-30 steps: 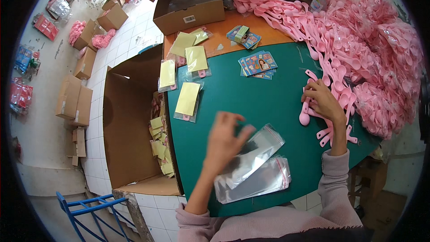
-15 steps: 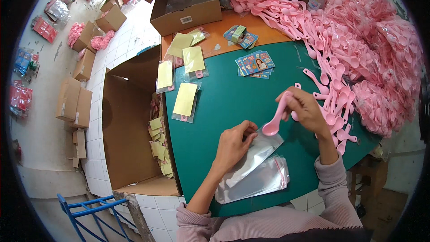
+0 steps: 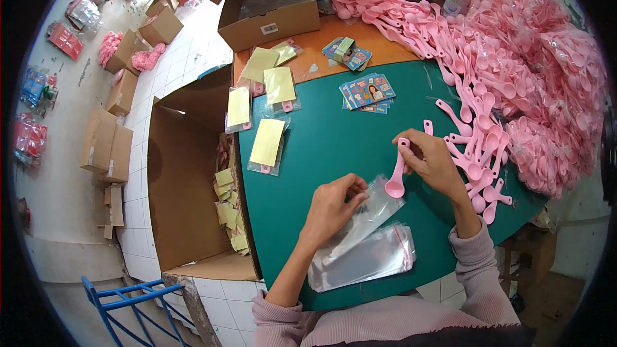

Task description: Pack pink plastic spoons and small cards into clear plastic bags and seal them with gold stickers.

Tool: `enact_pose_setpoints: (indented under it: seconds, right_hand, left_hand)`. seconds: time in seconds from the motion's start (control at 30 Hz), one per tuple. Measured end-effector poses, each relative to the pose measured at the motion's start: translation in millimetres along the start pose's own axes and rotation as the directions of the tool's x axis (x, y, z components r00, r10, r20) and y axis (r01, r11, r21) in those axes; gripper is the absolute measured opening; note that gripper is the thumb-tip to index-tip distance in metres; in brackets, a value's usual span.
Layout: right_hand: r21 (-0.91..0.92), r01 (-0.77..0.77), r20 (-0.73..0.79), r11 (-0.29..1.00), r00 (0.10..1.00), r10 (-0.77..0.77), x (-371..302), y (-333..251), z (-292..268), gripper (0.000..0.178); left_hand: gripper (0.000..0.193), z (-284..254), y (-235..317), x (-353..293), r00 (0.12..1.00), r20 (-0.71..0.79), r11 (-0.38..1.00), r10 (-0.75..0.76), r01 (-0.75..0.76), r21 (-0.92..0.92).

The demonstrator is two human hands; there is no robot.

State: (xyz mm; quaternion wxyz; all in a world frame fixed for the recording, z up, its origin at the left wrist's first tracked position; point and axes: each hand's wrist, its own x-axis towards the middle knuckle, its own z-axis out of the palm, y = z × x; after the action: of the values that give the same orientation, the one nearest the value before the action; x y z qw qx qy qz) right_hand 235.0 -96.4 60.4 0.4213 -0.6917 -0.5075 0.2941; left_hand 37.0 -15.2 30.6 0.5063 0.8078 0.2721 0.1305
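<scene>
Pinched by its handle, a pink plastic spoon (image 3: 394, 186) hangs bowl-down from my right hand (image 3: 429, 157). Its bowl is over the mouth end of a clear plastic bag (image 3: 360, 220); whether it is inside cannot be told. My left hand (image 3: 335, 205) grips that bag near the mouth, thumb and fingers closed on the film. Beneath lies a stack of clear bags (image 3: 366, 266) at the near edge of the green table top (image 3: 308, 148). Loose pink spoons (image 3: 479, 148) are scattered right of my right hand.
Bagged pink spoons (image 3: 546, 58) heap at the right. Picture cards (image 3: 367, 92) and filled bags with yellow cards (image 3: 266, 142) lie farther back. A large carton (image 3: 186, 193) stands left of the table, a smaller open box (image 3: 270, 26) at the back, a blue metal frame (image 3: 132, 299) lower left.
The spoon has turned more upright and shifted slightly right, its bowl a little lower. My right hand's grip has moved to the handle's tip. My left hand stays almost in place on the bag.
</scene>
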Motion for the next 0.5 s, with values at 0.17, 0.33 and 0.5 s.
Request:
enact_pose_setpoints:
  seconds: [0.17,0.33,0.5]
  right_hand:
    - [-0.010,-0.026,0.026,1.000,0.999,0.026,-0.3,1.1,-1.0,0.013]
    - [0.024,-0.023,0.010,0.999,1.000,0.023,-1.4,0.6,-2.1,0.013]
    - [0.246,0.064,-0.224,0.967,0.975,-0.007,-1.1,-0.5,-0.6,0.011]
  left_hand:
    - [0.013,-9.2,-8.9,0.4,0.997,0.021,0.972,-0.071,0.074,-0.222]
    - [0.014,-13.3,-17.8,2.2,0.995,0.051,0.871,-0.084,0.099,-0.481]
    - [0.024,-13.2,-11.9,4.0,0.987,0.038,0.869,-0.154,0.154,-0.470]
